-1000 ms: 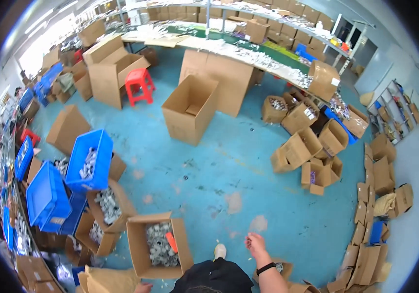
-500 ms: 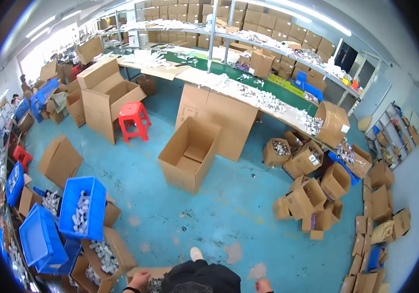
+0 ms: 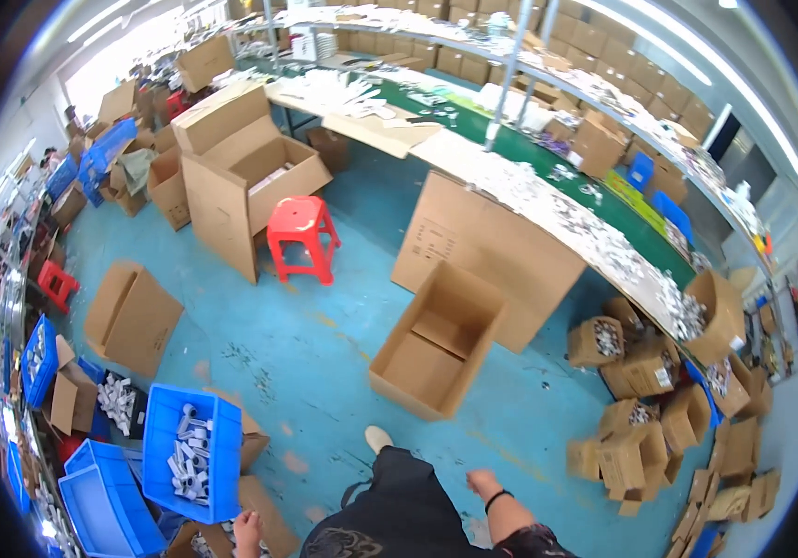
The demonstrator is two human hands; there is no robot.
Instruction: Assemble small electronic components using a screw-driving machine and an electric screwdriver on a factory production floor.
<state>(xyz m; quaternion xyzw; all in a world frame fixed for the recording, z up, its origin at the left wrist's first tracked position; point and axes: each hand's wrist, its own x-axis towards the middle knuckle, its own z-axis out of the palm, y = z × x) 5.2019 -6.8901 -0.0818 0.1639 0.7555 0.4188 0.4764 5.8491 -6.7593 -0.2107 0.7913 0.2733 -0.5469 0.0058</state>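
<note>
At the lower left, my left hand (image 3: 247, 530) hangs beside a blue plastic bin (image 3: 159, 446) and above open cartons. Its fingers look curled, with nothing visible in them. My right hand (image 3: 482, 482), with a black band at the wrist, is held out over the floor to the right of my body. Its fingers are loosely closed and I see no object in them. White and grey tube-shaped parts (image 3: 191, 460) lie in the blue bin. Ahead of me, a large open carton (image 3: 431, 372) sits tilted in the view, its inside bare.
A red stool (image 3: 301, 237) stands by open cartons (image 3: 217, 219). A long workbench (image 3: 459, 147) holds many small white parts. Cartons (image 3: 636, 460) cluster on the right. Another blue bin (image 3: 106, 502) is at lower left. My light shoe (image 3: 377, 438) is on the blue floor (image 3: 278, 325).
The view has turned and tilted, so the large carton and stool now lie further right. My right hand has swung up and forward; my left hand has shifted toward the blue bin.
</note>
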